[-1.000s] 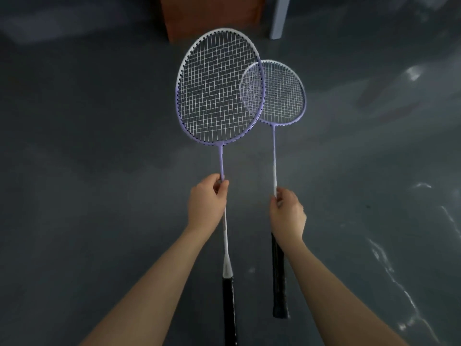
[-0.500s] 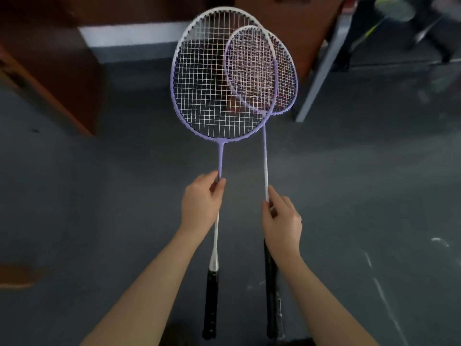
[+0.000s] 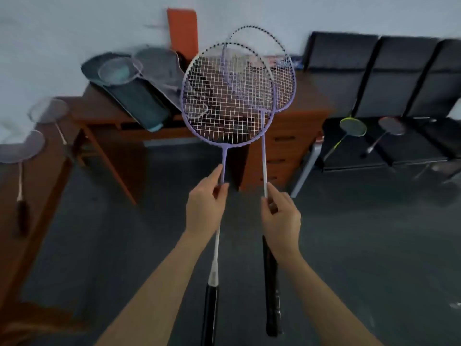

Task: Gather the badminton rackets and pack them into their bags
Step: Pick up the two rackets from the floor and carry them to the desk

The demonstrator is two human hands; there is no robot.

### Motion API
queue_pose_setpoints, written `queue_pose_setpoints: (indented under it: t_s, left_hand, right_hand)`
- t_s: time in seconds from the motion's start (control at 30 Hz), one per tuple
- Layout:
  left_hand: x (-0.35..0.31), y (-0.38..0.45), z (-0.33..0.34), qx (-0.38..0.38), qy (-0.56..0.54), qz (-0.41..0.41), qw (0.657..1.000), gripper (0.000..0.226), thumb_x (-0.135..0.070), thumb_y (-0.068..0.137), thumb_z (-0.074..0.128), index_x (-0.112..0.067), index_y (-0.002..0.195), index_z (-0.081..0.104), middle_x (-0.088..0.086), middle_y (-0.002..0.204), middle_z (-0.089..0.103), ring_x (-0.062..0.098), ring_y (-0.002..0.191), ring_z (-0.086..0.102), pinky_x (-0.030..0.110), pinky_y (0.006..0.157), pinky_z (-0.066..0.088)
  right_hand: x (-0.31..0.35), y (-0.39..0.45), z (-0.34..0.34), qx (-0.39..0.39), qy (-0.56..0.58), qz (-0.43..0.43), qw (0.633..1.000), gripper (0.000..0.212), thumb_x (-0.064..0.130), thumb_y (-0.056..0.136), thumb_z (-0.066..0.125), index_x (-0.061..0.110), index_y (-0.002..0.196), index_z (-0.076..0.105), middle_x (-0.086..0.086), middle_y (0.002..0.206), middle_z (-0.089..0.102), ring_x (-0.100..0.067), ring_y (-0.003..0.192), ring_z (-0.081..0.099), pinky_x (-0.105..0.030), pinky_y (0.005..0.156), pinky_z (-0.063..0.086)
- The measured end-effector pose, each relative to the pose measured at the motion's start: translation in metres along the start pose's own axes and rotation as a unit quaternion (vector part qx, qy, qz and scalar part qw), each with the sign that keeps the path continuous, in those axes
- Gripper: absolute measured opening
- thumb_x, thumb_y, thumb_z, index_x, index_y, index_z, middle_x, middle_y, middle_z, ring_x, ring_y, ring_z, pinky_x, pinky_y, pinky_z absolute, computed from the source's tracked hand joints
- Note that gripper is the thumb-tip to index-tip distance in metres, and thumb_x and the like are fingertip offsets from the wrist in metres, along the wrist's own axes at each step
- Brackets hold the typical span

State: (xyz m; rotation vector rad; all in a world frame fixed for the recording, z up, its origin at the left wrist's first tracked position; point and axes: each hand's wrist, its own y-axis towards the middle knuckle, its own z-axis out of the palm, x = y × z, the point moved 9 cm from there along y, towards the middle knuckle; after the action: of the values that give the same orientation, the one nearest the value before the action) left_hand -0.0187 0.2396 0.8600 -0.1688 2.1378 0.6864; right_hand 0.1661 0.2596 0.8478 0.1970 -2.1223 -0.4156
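A person stood holding two purple-framed badminton rackets upright, one in each hand, seen from above over both bare forearms. The left hand [image 3: 204,208] pinched the thin shaft of the nearer racket [image 3: 225,96] between thumb and curled fingers, just below its head. The right hand [image 3: 280,217] had its fingers wrapped around the shaft of the second racket [image 3: 284,81], whose black grip hung down below the wrist. The two stringed heads overlapped, the right one sitting behind and slightly higher.

Behind them stood a brown wooden desk [image 3: 294,126] against a pale wall, with a dark racket bag [image 3: 139,103] and more rackets lying on top, somewhat blurred. At the left, two further rackets [image 3: 22,148] rested on another wooden surface. At the right, a row of black chairs [image 3: 374,78] held a yellow-rimmed racket [image 3: 353,127] and a dark one [image 3: 391,126] on the seats. The floor [image 3: 374,245] was dark grey.
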Motion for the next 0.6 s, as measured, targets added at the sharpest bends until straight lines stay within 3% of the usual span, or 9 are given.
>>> queue_pose_setpoints:
  t_s: [0.13, 0.27, 0.43, 0.6]
  left_hand:
    - [-0.007, 0.056, -0.020, -0.013, 0.002, 0.018, 1.000, 0.046, -0.010, 0.087, 0.061, -0.011, 0.132, 0.050, 0.003, 0.085, 0.063, 0.011, 0.073, 0.058, 0.026, 0.075, 0.052]
    - [-0.007, 0.114, -0.015, -0.024, -0.002, 0.038, 0.999, 0.045, -0.010, 0.087, 0.062, -0.010, 0.131, 0.051, 0.004, 0.084, 0.065, 0.011, 0.073, 0.059, 0.013, 0.072, 0.044]
    - [-0.003, 0.201, 0.013, -0.035, 0.002, 0.055, 0.998, 0.044, -0.010, 0.087, 0.062, -0.007, 0.130, 0.051, 0.008, 0.095, 0.068, 0.009, 0.078, 0.058, 0.010, 0.075, 0.040]
    - [0.002, 0.311, 0.057, -0.041, 0.026, 0.045, 0.998, 0.043, -0.011, 0.088, 0.061, -0.008, 0.130, 0.052, 0.015, 0.099, 0.069, 0.017, 0.082, 0.063, 0.014, 0.077, 0.044]
  right_hand:
    - [0.032, 0.042, 0.008, -0.013, 0.007, -0.020, 1.000, 0.035, 0.011, 0.089, 0.059, 0.013, 0.125, 0.059, 0.006, 0.080, 0.055, -0.013, 0.068, 0.055, -0.037, 0.065, 0.053]
    - [0.040, 0.094, 0.024, -0.012, 0.005, -0.034, 0.999, 0.037, 0.012, 0.090, 0.057, 0.012, 0.127, 0.056, 0.007, 0.080, 0.055, -0.009, 0.069, 0.055, -0.030, 0.066, 0.053]
    - [0.029, 0.183, 0.056, -0.012, -0.007, -0.039, 0.999, 0.037, 0.012, 0.090, 0.057, 0.011, 0.127, 0.056, 0.008, 0.082, 0.057, -0.005, 0.067, 0.054, -0.021, 0.061, 0.050]
    - [0.011, 0.293, 0.079, -0.002, -0.025, -0.057, 0.998, 0.037, 0.011, 0.089, 0.058, 0.011, 0.127, 0.056, 0.007, 0.079, 0.057, -0.009, 0.065, 0.055, -0.027, 0.059, 0.052]
